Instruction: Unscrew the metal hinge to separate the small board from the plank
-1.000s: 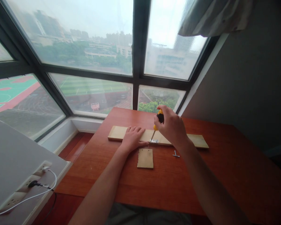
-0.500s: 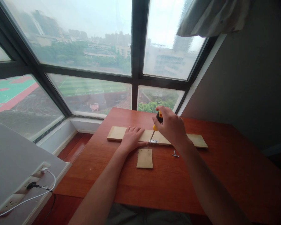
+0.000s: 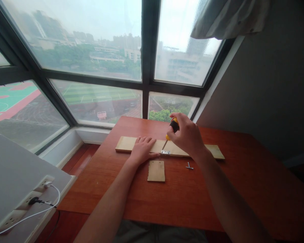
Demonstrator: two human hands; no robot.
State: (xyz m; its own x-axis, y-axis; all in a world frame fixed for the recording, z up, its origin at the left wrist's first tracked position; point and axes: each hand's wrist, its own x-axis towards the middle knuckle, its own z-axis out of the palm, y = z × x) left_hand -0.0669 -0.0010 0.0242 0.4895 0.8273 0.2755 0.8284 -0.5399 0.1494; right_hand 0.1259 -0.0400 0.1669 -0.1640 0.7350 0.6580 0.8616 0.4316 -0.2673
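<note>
A long pale wooden board (image 3: 126,143) lies across the table. My left hand (image 3: 143,150) rests on it with the fingers stretched out flat, its thumb along the near edge. My right hand (image 3: 187,135) is wrapped round the yellow and black handle of a screwdriver (image 3: 174,125). The screwdriver leans to the right, and its tip meets a small silver metal hinge or bracket (image 3: 165,152) at the board's near edge. Just below lies a small rectangular wooden piece (image 3: 156,171) with two holes near its far edge. Two screws (image 3: 189,166) lie crossed to the right of it.
The reddish-brown wooden table (image 3: 167,202) reaches the large windows (image 3: 91,40) at the back. At the lower left, wall sockets (image 3: 25,199) hold plugs with a white cable (image 3: 32,213) and a black one. A curtain (image 3: 228,20) hangs at the upper right.
My right hand has turned slightly on the screwdriver and the handle leans a little further to the right. My left hand, the board and the small pieces stay put.
</note>
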